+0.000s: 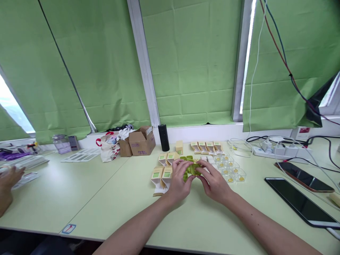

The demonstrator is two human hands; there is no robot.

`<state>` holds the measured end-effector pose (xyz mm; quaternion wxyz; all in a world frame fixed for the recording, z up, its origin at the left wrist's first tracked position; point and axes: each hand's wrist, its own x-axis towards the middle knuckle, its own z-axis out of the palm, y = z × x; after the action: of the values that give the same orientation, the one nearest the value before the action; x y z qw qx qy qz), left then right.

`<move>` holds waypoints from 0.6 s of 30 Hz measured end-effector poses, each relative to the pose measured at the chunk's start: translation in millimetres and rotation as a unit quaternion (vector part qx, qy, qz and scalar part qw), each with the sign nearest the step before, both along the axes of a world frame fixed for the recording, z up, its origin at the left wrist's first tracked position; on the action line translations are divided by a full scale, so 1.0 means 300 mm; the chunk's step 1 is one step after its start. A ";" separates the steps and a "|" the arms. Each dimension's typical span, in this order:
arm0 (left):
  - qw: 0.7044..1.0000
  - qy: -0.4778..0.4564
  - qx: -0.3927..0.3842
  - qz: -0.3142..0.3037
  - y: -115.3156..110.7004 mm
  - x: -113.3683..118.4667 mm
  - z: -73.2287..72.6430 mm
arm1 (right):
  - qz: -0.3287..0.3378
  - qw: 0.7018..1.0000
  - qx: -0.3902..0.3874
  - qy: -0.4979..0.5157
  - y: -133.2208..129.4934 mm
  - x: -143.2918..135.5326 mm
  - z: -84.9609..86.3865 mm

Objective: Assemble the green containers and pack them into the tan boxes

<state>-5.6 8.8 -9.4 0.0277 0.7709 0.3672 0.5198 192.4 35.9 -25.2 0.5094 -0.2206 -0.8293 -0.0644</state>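
Note:
My left hand and my right hand meet over the table, fingertips closed on either side of a small olive-green plastic case. More green cases lie just behind it, partly covered by my fingers. Beside my left hand stand several folded cardboard boxes with green squares on them. Clear plastic cups with yellowish centres sit in rows to the right of my right hand. Small white pieces lie between the cups and the green cases.
Several cardboard boxes line the back, near a black cylinder and a brown carton. On the right are a tablet-like device, a phone, and a power strip with cables. Another person's hand rests at far left.

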 end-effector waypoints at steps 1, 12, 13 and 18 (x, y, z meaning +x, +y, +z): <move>1.000 0.001 0.002 0.001 0.000 0.000 -0.001 | -0.004 1.000 0.005 -0.004 0.000 -0.001 0.001; 1.000 0.001 0.020 0.006 0.000 0.002 -0.001 | -0.001 1.000 0.021 -0.011 0.000 -0.013 0.014; 1.000 0.002 0.017 0.006 0.000 0.002 -0.002 | -0.002 1.000 0.020 -0.012 0.001 -0.012 0.011; 1.000 0.001 0.012 0.006 -0.003 0.001 0.000 | 0.001 1.000 0.014 0.006 0.006 -0.004 0.001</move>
<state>-5.2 7.9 -9.3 0.0156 0.7693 0.3654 0.5238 191.1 37.6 -25.0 0.5171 -0.2133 -0.8256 -0.0746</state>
